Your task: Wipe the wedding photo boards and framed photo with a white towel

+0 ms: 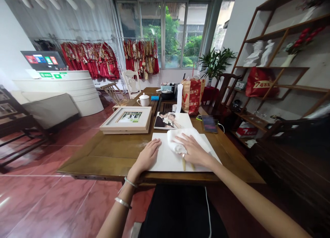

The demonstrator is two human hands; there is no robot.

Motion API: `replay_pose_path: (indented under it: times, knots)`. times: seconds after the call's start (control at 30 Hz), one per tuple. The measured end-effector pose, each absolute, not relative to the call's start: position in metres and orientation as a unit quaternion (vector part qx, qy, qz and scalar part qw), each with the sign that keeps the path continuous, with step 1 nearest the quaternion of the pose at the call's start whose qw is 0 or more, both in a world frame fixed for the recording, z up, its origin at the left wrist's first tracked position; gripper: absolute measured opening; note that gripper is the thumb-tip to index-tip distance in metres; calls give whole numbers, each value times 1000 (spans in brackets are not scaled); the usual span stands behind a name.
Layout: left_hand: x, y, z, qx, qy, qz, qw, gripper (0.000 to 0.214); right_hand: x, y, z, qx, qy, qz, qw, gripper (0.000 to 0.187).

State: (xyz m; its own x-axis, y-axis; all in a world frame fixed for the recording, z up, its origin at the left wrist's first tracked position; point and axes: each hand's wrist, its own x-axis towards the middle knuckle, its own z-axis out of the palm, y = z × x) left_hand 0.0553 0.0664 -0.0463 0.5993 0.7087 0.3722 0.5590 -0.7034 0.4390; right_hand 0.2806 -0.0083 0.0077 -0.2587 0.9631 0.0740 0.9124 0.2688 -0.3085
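A flat white panel (161,162) lies on the wooden table (113,159) right in front of me. My left hand (150,153) rests on the panel's left edge, fingers stretched out, holding nothing. On the panel's right half, my right hand (192,150) has its fingers spread over a bunched white cloth (192,133) and presses it down. Two narrow yellowish strips (184,164) show below that palm; what they are I cannot make out. Just behind the panel lies a photo print of two people (167,120).
A pale picture frame (126,128) lies at the left. Farther back stand a white lidded cup (143,99), a blue box (155,98), a black pot (167,95) and a red-brown paper bag (192,97). A dark phone-like device (209,123) with a white cable lies right of the panel.
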Motion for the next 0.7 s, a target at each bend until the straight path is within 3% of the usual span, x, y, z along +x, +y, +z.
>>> replay_pose_path:
  times: [0.1,0.3,0.47,0.7]
  knots:
    - [56,67,-48,882,361,268,144,38,270,-54,12,-550,-818,113,122,70]
    - [54,68,-49,883,354,269,149,38,270,-106,18,-531,-819,171,134,62]
    - [54,68,-49,882,357,267,149,38,293,-63,11,-562,-786,177,187,54]
    - [54,67,-45,884,360,257,149,38,330,9,7,-617,-747,179,171,55]
